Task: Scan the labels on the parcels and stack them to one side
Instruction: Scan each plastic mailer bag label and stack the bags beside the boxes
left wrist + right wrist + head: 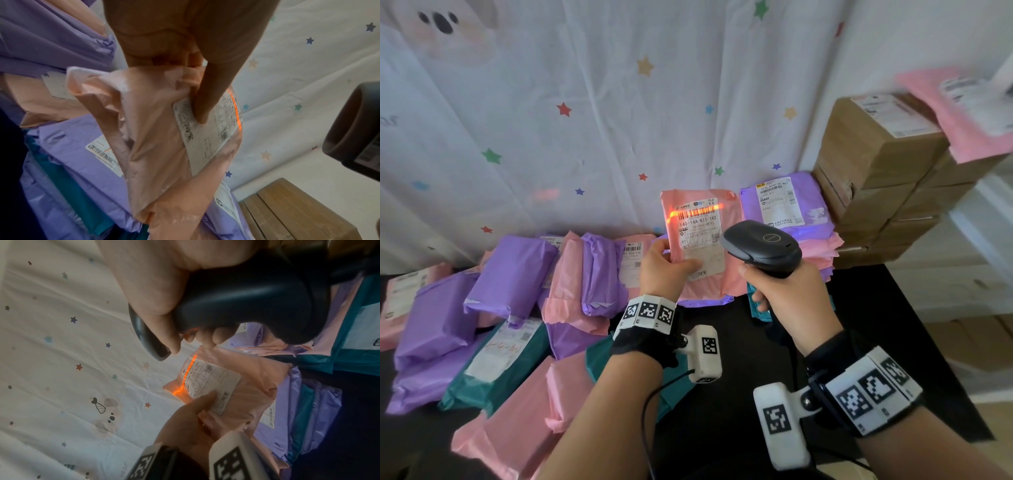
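Observation:
My left hand (666, 265) holds a pink parcel (729, 281) upright, thumb (205, 100) pressed on its white label (697, 234). My right hand (787, 294) grips a black barcode scanner (765, 246) just right of the parcel. An orange scan line (697, 212) crosses the barcode at the label's top. The label (209, 381) and scan line (188, 373) also show in the right wrist view, below the scanner (257, 305). A stack of pink and purple parcels (791, 209) lies behind, to the right.
Loose purple, pink and teal parcels (510, 308) cover the dark table (876, 325) on the left. Stacked cardboard boxes (876, 178) rise at the right with a pink parcel (962, 113) on top. A star-printed curtain (585, 120) hangs behind.

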`<state>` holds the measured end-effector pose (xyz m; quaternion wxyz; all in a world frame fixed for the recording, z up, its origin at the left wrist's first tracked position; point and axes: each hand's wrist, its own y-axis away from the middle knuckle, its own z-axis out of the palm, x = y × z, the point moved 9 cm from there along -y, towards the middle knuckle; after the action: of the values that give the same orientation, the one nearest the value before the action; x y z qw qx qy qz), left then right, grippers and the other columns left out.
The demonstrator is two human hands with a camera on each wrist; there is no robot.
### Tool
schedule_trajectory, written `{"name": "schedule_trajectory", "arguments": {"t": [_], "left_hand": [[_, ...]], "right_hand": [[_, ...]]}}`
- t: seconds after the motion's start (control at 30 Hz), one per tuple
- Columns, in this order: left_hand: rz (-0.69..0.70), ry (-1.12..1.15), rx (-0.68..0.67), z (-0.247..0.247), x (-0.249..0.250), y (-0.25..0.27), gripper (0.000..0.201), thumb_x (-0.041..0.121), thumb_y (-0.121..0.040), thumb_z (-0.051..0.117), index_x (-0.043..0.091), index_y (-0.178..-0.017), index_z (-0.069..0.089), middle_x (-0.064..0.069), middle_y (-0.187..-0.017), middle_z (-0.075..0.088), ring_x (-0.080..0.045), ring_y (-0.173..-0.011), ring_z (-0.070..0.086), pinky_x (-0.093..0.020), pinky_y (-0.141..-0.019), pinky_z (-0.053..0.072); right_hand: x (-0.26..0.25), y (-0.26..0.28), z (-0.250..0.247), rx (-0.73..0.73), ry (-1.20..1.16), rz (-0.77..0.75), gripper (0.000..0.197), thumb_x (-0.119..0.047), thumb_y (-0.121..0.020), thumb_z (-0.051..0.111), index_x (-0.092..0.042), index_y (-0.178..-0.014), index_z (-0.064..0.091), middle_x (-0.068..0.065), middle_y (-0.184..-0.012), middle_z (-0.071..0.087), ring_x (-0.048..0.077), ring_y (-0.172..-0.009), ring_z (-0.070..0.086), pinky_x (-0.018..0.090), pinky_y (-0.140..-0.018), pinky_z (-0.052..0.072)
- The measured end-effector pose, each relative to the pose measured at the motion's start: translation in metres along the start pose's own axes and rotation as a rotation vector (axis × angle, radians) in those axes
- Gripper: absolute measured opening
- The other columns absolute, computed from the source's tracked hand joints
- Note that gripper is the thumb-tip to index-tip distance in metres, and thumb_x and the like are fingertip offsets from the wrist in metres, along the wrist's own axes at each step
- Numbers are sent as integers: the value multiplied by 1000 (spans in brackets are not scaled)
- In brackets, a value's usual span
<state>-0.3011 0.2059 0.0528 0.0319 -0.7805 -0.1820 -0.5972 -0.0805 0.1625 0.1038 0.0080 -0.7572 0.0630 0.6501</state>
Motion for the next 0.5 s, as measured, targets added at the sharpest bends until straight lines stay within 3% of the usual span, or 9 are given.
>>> {"name": "schedule_trajectory", "arguments": {"t": [0.13, 0.2, 0.3, 0.37, 0.5], "left_hand": [[-7, 54, -19, 3, 0, 2, 37, 7, -72, 79, 19, -100, 57, 5, -95, 68, -2, -77, 65, -10, -52, 49], [-29, 123, -44, 5, 0, 3, 36, 5, -73, 78, 15, -102, 60, -1, -100, 70, -13, -84, 69, -25, -66, 58], [-78, 254, -140, 13, 5, 7, 36, 5, -75, 76, 10, -108, 62, -7, -105, 71, -26, -94, 70, -47, -85, 56], [-106, 351, -215, 21, 10, 10, 38, 3, -77, 74, 8, -113, 63, -10, -108, 71, -30, -98, 69, -49, -88, 55], [-132, 469, -392, 40, 21, 16, 38, 4, -82, 69, 9, -119, 62, -9, -111, 71, -28, -102, 68, -43, -85, 56]], "right_hand": [[1, -1, -3, 10, 1, -3, 9, -20, -81, 77, -21, -76, 70, -6, -54, 66, 1, -46, 58, 13, -45, 44], [1, -4, -9, 55, 26, -26, 8, -22, -80, 79, -20, -84, 72, -9, -61, 69, 1, -57, 63, 14, -51, 46], [-2, -8, -19, 120, 48, -88, 18, -18, -79, 80, -21, -94, 70, -13, -83, 71, -11, -76, 64, 5, -63, 45], [1, -12, -23, 132, 59, -88, 20, -17, -79, 80, -23, -94, 69, -13, -87, 71, -14, -76, 62, 2, -63, 43], [14, -19, -29, 179, 137, -29, 14, -10, -81, 75, -14, -91, 67, -7, -80, 67, -2, -70, 61, 4, -58, 43]]}}
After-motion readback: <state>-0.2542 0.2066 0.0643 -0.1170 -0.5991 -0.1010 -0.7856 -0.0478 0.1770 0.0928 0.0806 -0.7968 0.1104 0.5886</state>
